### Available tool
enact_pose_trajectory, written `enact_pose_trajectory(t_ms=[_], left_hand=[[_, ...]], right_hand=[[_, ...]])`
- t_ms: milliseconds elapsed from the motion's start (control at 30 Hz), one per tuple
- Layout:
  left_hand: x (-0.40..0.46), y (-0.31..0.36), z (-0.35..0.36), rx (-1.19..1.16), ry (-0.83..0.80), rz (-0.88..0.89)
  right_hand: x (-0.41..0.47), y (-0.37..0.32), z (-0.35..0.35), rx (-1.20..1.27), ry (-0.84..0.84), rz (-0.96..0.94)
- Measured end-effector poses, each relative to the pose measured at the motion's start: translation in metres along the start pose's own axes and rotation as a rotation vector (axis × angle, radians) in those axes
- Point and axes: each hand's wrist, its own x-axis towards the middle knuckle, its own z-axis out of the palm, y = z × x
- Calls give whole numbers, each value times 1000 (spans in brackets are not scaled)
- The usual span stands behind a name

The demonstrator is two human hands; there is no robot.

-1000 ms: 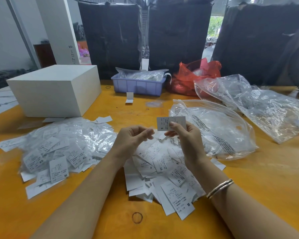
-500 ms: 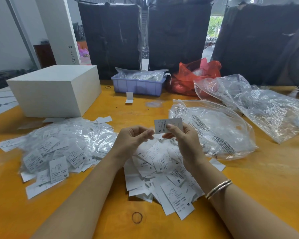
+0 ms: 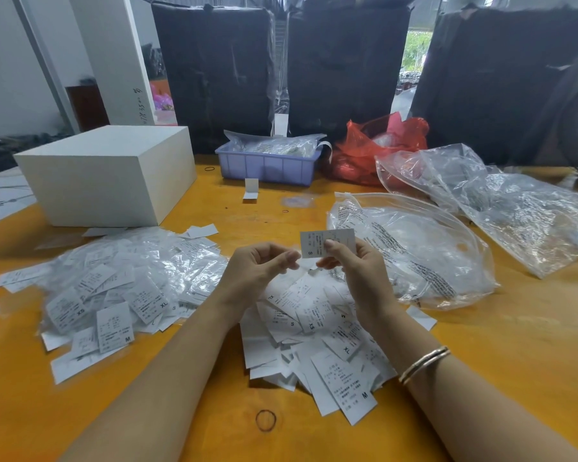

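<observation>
One pinched tag, apparently marked S.

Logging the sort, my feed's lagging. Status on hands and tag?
Right hand pinches S tag above loose tag pile. Left hand curled at tag's edge, contact unclear. Nothing in the way.

White with black print and a bold black S: size tag. Same white and black, lettered XS, S, M, XL: loose tag pile. Glossy clear over white: sleeved tag heap. Orange-yellow tabletop. Plain white box. Lilac-blue tray. Red plastic bag. Clear zip bag, black lettering. Gold-and-silver bangle. Black wrapped bales.
</observation>
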Motion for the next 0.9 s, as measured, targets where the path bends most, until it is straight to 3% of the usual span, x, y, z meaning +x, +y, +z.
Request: enact_pose_trajectory(t_ms=[267,667,767,900], left_hand=[[1,-1,-1,-3,4,11],[2,-4,0,-2,14,10],[2,-2,-1,18,26,21],[1,0,-1,34,30,34]], right_hand=[[2,2,-1,30,7,2],[0,7,-2,-213,-154,-56],[1,3,-2,-123,-109,-74],[4,-4,-6,56,78,-120]])
